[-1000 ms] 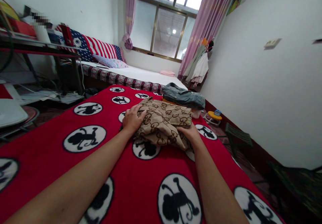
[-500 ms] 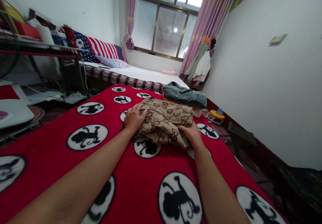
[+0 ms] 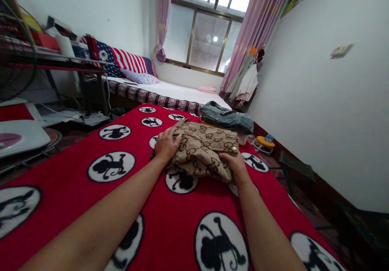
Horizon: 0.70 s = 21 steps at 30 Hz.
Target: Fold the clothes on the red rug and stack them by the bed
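Observation:
A folded tan garment with a brown ring pattern (image 3: 204, 150) lies on a red blanket printed with black monkeys in white circles (image 3: 170, 218). My left hand (image 3: 166, 144) curls over the garment's left edge, fingers tucked under the cloth. My right hand (image 3: 233, 162) grips its near right corner, fingers mostly hidden beneath the fabric. Just beyond the garment lies folded blue denim clothing (image 3: 227, 119) on something orange.
A second bed with a white sheet (image 3: 170, 90) and flag-pattern pillow (image 3: 124, 60) stands behind, under a window with pink curtains. A cluttered metal rack (image 3: 51, 56) is at the left. Clothes hang in the far corner (image 3: 244, 80). A small stool (image 3: 296, 169) and a toy (image 3: 264, 143) sit on the right floor.
Both hands stay on the tan garment in much the same grip. The view has shifted slightly, the head turning a little left and up.

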Tool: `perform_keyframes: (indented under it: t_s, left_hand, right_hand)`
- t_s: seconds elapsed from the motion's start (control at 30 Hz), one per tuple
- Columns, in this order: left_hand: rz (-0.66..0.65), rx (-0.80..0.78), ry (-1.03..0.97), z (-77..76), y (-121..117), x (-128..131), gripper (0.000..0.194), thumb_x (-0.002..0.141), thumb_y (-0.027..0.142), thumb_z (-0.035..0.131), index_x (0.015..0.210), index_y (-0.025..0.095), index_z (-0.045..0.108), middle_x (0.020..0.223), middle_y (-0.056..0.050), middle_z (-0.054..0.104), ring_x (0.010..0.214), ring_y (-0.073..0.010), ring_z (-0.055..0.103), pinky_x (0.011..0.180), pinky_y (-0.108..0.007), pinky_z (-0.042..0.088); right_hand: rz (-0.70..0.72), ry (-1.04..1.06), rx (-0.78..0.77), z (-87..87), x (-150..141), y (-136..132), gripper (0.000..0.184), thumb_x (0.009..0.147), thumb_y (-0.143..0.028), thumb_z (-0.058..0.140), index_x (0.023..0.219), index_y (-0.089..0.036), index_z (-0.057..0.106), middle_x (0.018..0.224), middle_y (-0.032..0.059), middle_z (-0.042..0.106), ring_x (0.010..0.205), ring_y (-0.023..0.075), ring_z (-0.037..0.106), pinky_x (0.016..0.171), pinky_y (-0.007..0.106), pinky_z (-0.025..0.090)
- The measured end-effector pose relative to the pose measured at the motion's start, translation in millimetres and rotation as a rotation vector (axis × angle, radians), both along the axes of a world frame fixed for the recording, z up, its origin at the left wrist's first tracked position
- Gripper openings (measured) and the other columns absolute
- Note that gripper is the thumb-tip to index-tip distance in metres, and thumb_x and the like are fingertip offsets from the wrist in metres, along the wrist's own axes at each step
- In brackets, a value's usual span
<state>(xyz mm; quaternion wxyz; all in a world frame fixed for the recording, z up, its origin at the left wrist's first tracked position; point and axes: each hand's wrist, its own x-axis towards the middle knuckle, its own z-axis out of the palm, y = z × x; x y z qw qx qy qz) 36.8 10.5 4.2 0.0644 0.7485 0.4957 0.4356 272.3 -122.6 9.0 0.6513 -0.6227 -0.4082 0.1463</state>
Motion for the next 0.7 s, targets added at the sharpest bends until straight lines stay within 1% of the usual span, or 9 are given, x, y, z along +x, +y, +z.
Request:
perform_keyframes:
  t_s: [0.1, 0.17, 0.23, 0.33, 0.4, 0.47, 0.53, 0.6, 0.7]
  left_hand:
    - [-0.089, -0.108, -0.113, 7.6, 13, -12, 0.046, 0.092, 0.051, 0.047, 0.121, 0.023, 0.066, 0.129, -0.008, 0.065, 0.118, -0.0303, 0.056, 0.102, -0.042, 0.043]
    - [-0.168, -0.252, -0.226, 10.2, 28, -29, 0.051, 0.092, 0.056, 0.041, 0.108, 0.019, 0.072, 0.113, -0.011, 0.072, 0.106, -0.0291, 0.064, 0.093, -0.041, 0.049]
    - [-0.198, -0.381, -0.358, 7.6, 44, -47, 0.058, 0.093, 0.055, 0.032, 0.102, 0.013, 0.071, 0.099, -0.015, 0.075, 0.090, -0.0266, 0.070, 0.078, -0.038, 0.055]
    - [-0.099, -0.410, -0.496, -4.2, 58, -66, 0.048, 0.092, 0.041, 0.036, 0.108, 0.009, 0.067, 0.097, -0.017, 0.074, 0.084, -0.0238, 0.071, 0.072, -0.034, 0.055]
    - [0.000, -0.345, -0.429, -11.5, 61, -67, 0.039, 0.088, 0.034, 0.043, 0.110, 0.013, 0.067, 0.101, -0.015, 0.074, 0.092, -0.0243, 0.070, 0.078, -0.033, 0.054]
    - [0.039, -0.307, -0.298, -15.2, 60, -63, 0.036, 0.087, 0.032, 0.047, 0.111, 0.018, 0.068, 0.105, -0.012, 0.074, 0.099, -0.0249, 0.068, 0.084, -0.033, 0.052]
    - [0.051, -0.334, -0.222, -15.3, 58, -58, 0.036, 0.088, 0.031, 0.047, 0.115, 0.019, 0.067, 0.108, -0.011, 0.073, 0.102, -0.0246, 0.067, 0.086, -0.032, 0.050]
    - [0.062, -0.374, -0.205, -13.4, 57, -55, 0.036, 0.089, 0.031, 0.047, 0.117, 0.019, 0.066, 0.112, -0.010, 0.072, 0.105, -0.0237, 0.067, 0.086, -0.030, 0.050]
    - [0.059, -0.417, -0.168, -9.7, 55, -55, 0.035, 0.089, 0.030, 0.047, 0.117, 0.020, 0.066, 0.114, -0.008, 0.072, 0.105, -0.0223, 0.066, 0.085, -0.028, 0.050]
  right_hand:
    - [-0.026, 0.044, 0.050, 8.0, -8, -2, 0.036, 0.052, -0.030, 0.073, 0.085, -0.015, 0.068, 0.091, 0.0076, 0.074, 0.081, 0.0253, 0.067, 0.075, 0.037, 0.053]
    - [-0.036, -0.003, 0.104, 15.3, -16, -5, 0.033, 0.055, -0.029, 0.072, 0.084, -0.016, 0.068, 0.090, 0.0069, 0.075, 0.081, 0.0245, 0.067, 0.075, 0.036, 0.053]
    - [-0.044, -0.066, 0.142, 24.0, -27, -10, 0.031, 0.056, -0.027, 0.072, 0.084, -0.016, 0.068, 0.087, 0.0065, 0.075, 0.080, 0.0239, 0.067, 0.073, 0.034, 0.053]
    - [-0.051, -0.116, 0.161, 40.5, -45, -17, 0.032, 0.056, -0.025, 0.072, 0.087, -0.017, 0.069, 0.085, 0.0059, 0.075, 0.077, 0.0237, 0.068, 0.069, 0.033, 0.053]
    - [-0.042, -0.126, 0.162, 55.9, -55, -17, 0.034, 0.058, -0.024, 0.072, 0.091, -0.017, 0.070, 0.084, 0.0047, 0.075, 0.075, 0.0231, 0.068, 0.066, 0.031, 0.053]
    - [-0.022, -0.152, 0.168, 77.7, -60, -7, 0.032, 0.059, -0.025, 0.072, 0.090, -0.017, 0.070, 0.082, 0.0032, 0.075, 0.075, 0.0220, 0.067, 0.065, 0.030, 0.052]
    - [0.000, -0.185, 0.190, 107.0, -61, 12, 0.028, 0.057, -0.025, 0.073, 0.084, -0.017, 0.070, 0.079, 0.0017, 0.074, 0.073, 0.0207, 0.065, 0.064, 0.029, 0.051]
    - [0.036, -0.202, 0.228, 142.7, -60, 42, 0.025, 0.055, -0.025, 0.073, 0.078, -0.017, 0.068, 0.075, 0.0002, 0.072, 0.070, 0.0194, 0.063, 0.062, 0.029, 0.050]
    - [0.096, -0.235, 0.323, 205.5, -52, 96, 0.021, 0.057, -0.027, 0.070, 0.076, -0.018, 0.067, 0.076, -0.0003, 0.070, 0.073, 0.0189, 0.062, 0.063, 0.031, 0.050]
